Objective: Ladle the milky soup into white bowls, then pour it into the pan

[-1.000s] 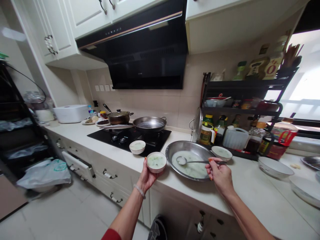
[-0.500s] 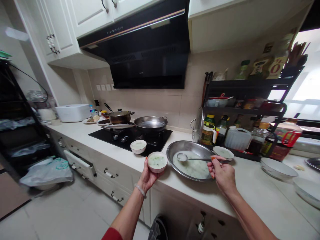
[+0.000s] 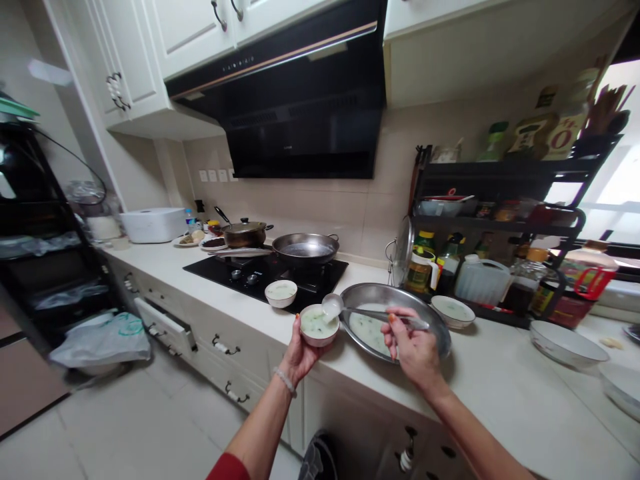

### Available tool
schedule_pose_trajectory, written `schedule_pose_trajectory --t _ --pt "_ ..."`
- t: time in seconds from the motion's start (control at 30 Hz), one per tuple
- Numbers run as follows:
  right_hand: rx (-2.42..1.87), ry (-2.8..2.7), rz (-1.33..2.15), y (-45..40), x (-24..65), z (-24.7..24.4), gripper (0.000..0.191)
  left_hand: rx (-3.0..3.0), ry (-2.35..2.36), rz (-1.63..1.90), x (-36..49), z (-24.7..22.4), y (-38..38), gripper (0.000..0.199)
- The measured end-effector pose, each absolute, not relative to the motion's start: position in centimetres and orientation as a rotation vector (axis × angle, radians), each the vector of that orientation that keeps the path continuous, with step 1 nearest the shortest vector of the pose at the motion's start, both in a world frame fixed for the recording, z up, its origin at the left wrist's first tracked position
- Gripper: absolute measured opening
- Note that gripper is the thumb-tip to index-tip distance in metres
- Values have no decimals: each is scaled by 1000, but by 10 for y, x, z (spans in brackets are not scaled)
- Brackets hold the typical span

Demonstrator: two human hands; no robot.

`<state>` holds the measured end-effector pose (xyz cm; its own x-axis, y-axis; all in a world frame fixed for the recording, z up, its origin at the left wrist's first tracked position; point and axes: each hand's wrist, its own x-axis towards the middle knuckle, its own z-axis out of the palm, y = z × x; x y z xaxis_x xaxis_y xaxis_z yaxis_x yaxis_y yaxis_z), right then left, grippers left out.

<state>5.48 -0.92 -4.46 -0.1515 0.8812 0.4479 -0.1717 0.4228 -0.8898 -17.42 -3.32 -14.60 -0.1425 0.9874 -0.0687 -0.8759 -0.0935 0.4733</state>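
Note:
My left hand (image 3: 299, 357) holds a small white bowl (image 3: 320, 340) by its side and underneath, just in front of the counter edge. Pale soup with green bits fills much of it. In my right hand (image 3: 414, 347) is the handle of a metal ladle (image 3: 370, 313). The ladle's head tilts over the right rim of the held bowl, with pale soup at its lip. Beneath the ladle stands a wide steel basin (image 3: 443, 327) with more of the same soup. A second bowl of soup (image 3: 281, 295) sits at the stove's front edge, and a third bowl (image 3: 453, 312) right of the basin.
A steel wok (image 3: 305, 250) and a lidded pot (image 3: 244, 235) stand on the black stove (image 3: 210, 267). Bottles and jars crowd a black rack (image 3: 493, 223) at right. Two more bowls, one a white bowl (image 3: 569, 343), lie rightward. A drawer (image 3: 165, 325) below juts open.
My right hand has moved left, bringing the ladle from over the basin to the held bowl's rim and tipping it. My left hand still holds the bowl in nearly the same place.

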Motion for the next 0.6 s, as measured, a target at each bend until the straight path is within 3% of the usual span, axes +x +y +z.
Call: schedule_pose_trajectory --t 0.2,0.6 --pt "-602 -1600 973 -16 58 -61 40 340 478 1645 -176 -150 -32 70" --pt "-771 -1194 1004 12 86 -52 57 327 482 1645 -176 -147 -33 71"
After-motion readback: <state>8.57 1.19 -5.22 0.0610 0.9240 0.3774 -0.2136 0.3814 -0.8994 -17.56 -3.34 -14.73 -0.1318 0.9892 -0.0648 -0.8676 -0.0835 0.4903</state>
